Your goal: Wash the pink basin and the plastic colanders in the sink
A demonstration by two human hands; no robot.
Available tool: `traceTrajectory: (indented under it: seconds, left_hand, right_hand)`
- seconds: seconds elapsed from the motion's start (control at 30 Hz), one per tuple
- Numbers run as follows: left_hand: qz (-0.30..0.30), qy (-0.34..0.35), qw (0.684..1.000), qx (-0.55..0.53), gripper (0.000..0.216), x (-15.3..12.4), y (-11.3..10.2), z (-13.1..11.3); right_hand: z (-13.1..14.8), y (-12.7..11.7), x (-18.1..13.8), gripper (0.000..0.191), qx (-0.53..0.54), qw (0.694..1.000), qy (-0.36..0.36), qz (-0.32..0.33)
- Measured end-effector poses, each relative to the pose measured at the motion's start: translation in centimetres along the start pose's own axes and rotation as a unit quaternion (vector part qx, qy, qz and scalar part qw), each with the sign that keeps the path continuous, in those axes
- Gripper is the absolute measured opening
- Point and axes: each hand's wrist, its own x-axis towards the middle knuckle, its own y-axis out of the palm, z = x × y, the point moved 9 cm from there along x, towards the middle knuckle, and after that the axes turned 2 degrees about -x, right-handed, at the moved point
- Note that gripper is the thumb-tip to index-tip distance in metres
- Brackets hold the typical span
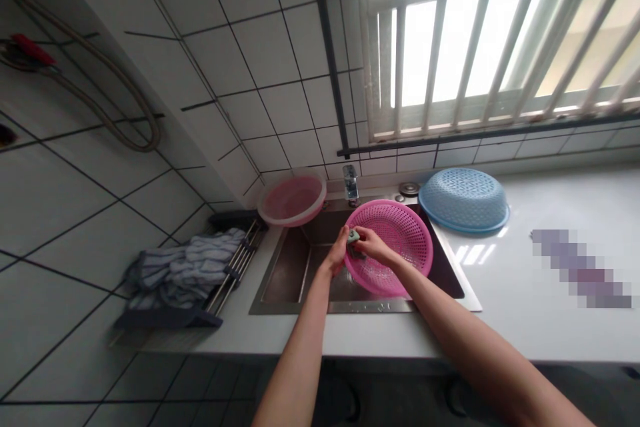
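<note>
A pink plastic colander (420, 230) is tilted over the steel sink (287, 273), its holed inside facing me. At the colander's left rim, my left hand (340, 250) is closed around the edge. My right hand (373, 245) reaches inside the left part of the colander, fingers pinched on a small green and grey scrubbing pad (353, 236). The pad presses against the rim close to the left fingers. Part of it is hidden by the hands, so its exact kind is hard to make out.
Behind the sink stands a chrome faucet (351, 183). A pink basin (293, 199) rests at the back left corner, and an upturned blue basket (465, 200) lies on the white counter (520, 207). Striped cloth (195, 260) sits on a rack at left. Bars cover the window.
</note>
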Motion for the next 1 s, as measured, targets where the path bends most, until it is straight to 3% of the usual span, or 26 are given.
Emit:
traceTrajectory:
  seconds: [0.1,0.3,0.37,0.53,0.63,0.73,0.9,0.97,1.0]
  left_hand:
    - [-0.012,0.017,1.000,0.018,0.067,0.2,-0.4,-0.1]
    - [0.016,0.011,0.999,0.051,0.058,-0.6,0.6,-0.9]
    - [0.022,-0.018,0.998,0.063,0.063,-0.9,0.6,-0.9]
    - [-0.040,0.015,0.998,0.050,0.070,-1.0,-1.1,-2.2]
    - [-0.032,0.013,0.998,0.044,0.073,-0.9,-1.1,-2.0]
    - [0.018,-0.007,1.000,0.017,0.072,-0.9,0.1,-1.5]
    - [0.095,-0.004,0.995,-0.029,0.069,-1.2,2.4,-1.6]
    - [0.102,-0.008,0.994,-0.034,0.070,-1.2,2.6,-1.4]
    - [0.097,-0.014,0.995,-0.033,0.070,-1.1,2.4,-1.2]
  right_hand:
    - [0.5,-0.1,0.1,0.018,-0.003,1.000,-0.007,-0.018]
    - [0.5,-5.8,0.2,0.022,0.009,0.979,0.004,-0.204]
    - [0.1,-5.3,0.2,0.024,0.038,0.985,0.018,-0.167]
    - [-0.3,0.9,-0.5,0.026,0.025,0.996,0.049,0.066]
    - [-0.1,3.0,-1.1,0.027,-0.011,0.991,0.049,0.123]
    - [0.8,1.7,-0.5,0.028,0.010,0.998,0.021,0.062]
    - [0.7,-4.5,-0.1,0.028,0.109,0.975,0.020,-0.194]
    - [0.7,-4.8,-0.3,0.027,0.123,0.972,0.018,-0.198]
    - [0.8,-4.1,-0.2,0.026,0.116,0.980,0.018,-0.159]
